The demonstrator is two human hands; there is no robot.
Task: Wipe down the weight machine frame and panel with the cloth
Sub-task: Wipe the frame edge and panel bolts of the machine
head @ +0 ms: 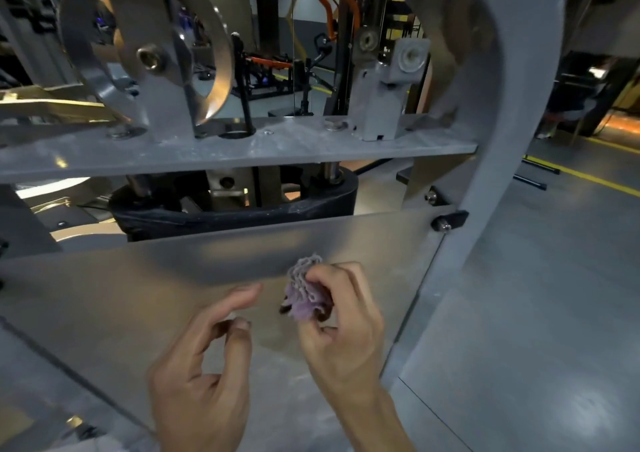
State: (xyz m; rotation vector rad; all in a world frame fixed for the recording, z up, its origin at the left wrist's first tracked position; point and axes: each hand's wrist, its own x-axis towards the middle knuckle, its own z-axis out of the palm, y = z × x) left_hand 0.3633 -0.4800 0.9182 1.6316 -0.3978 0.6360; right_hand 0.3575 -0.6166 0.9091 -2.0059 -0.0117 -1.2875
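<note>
A small bunched purple-grey cloth [306, 290] is gripped in my right hand [346, 320], close in front of the frosted translucent panel [156, 289] of the weight machine. My left hand [207, 361] hovers just left of the cloth with its fingers loosely curled and apart, holding nothing. The grey machine frame [512, 147] curves up on the right of the panel. A flat grey crossbar [242, 154] runs across above the panel. Whether the cloth touches the panel I cannot tell.
Above the crossbar sit a metal cam wheel [145, 53], a grey bracket [388, 105] and a cable. Black weight plates [242, 209] lie behind the panel's top edge. A bolt clip [448, 221] fixes the panel. Grey floor with yellow lines [571, 171] lies to the right.
</note>
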